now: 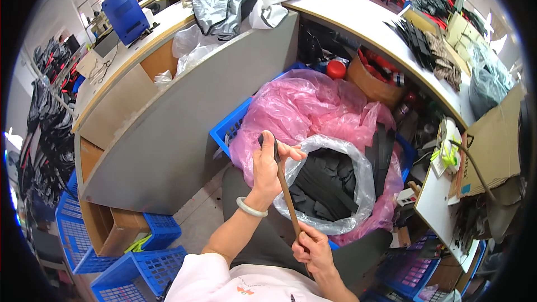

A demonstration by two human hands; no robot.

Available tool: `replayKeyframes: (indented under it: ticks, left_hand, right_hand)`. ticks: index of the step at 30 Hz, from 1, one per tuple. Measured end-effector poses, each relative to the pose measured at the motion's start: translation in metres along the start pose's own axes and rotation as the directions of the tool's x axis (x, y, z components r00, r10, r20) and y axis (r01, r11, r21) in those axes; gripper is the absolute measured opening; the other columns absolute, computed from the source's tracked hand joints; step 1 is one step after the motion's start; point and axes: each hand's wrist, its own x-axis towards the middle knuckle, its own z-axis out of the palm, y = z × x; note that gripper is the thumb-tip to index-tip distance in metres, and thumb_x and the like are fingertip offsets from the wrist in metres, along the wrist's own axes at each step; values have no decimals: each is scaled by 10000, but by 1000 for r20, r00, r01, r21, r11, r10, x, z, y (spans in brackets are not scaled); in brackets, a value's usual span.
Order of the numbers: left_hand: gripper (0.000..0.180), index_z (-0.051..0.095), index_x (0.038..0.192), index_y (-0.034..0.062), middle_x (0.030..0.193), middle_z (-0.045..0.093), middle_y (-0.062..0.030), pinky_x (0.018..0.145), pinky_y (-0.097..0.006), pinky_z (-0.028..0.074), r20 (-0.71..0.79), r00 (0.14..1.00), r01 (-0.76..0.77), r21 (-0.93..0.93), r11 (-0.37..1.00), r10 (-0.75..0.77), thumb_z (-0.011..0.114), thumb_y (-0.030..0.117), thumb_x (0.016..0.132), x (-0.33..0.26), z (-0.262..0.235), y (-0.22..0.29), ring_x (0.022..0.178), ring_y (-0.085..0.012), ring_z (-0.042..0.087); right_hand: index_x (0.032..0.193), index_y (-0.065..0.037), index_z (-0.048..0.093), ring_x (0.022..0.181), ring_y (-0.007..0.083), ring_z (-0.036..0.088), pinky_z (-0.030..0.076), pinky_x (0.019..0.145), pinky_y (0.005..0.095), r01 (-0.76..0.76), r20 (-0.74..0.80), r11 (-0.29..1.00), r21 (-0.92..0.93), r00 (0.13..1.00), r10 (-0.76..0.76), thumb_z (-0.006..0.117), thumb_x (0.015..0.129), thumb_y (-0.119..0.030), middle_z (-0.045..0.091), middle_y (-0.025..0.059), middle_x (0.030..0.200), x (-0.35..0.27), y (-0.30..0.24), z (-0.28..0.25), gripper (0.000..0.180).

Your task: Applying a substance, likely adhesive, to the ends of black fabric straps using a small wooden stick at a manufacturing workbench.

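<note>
A long thin brown stick (288,201) slants upward in front of me, with a dark strip (274,150) at its upper end. My right hand (314,249) is closed around the stick's lower part. Higher up, my left hand (268,168) has the dark strip between its raised thumb and its fingers, which point right; a pale bangle (251,207) circles that wrist. Whether the strip is a sleeve over the stick cannot be made out. Beneath my hands, a clear plastic bag (364,190) stands open, holding many folded black fabric pieces (324,184).
Pink plastic sheeting (296,100) lines a blue crate (228,126) around the bag. A grey panel (190,128) rises at left. Blue baskets (137,274) stand lower left. A white table (330,8) curves behind, and a cardboard box (492,140) is at right.
</note>
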Motion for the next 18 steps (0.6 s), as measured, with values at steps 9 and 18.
replayKeyframes:
  ticks: [9, 18]
  left_hand:
    - [399, 487, 748, 39, 674, 616, -169, 785, -425, 488, -2, 995, -98, -40, 994, 98, 420, 369, 962, -8, 5, 27, 747, -282, 630]
    - [353, 485, 661, 60, 562, 567, -121, 794, -407, 478, 113, 993, -27, 29, 999, 23, 472, 274, 942, -18, 2, 34, 637, -265, 636]
  right_hand:
    - [1240, -60, 498, 434, 60, 342, 258, 381, 190, 45, 41, 999, 15, 998, -46, 474, 926, -46, 506, 94, 608, -15, 6, 10, 316]
    - [1221, -108, 510, 432, 78, 341, 239, 376, 199, 163, 87, 966, -201, 985, -148, 497, 915, -54, 485, 99, 600, -11, -1, 7, 311]
